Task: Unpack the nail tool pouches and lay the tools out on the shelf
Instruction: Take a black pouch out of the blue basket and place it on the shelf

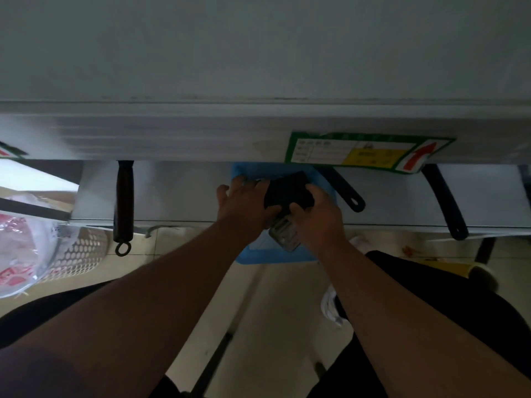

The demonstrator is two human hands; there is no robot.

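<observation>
2 bare forearms filled the near part of the view, reaching forward from a seated person's dark-clad lap toward a pale shelf (184, 196). The left hand (244, 203) and the right hand (317, 218) met over a blue tray (324, 179) that lay on the shelf and overhung its front edge. Between them was a black pouch (288, 191). The right hand's fingers were curled over the pouch's near right corner, gripping it. The left hand lay against the pouch's left side with its thumb spread to the left; whether its fingers actually gripped the pouch could not be told, since they were hidden behind the hand. Just below the pouch, between the 2 wrists, a clear packet of metal tools (283, 234) rested on the tray, its contents too blurred to name.

A dark wooden handle (124, 202) with a ring at its end hung over the shelf edge to the left. 2 black handles jutted out on the right, 1 near the tray (349, 196) and 1 farther right (448, 202). Above them, a green-bordered label (365, 153) with a red arrow was stuck to the front of the upper shelf. At far left stood a white perforated basket (83, 251) beside plastic-wrapped goods (20, 248).
</observation>
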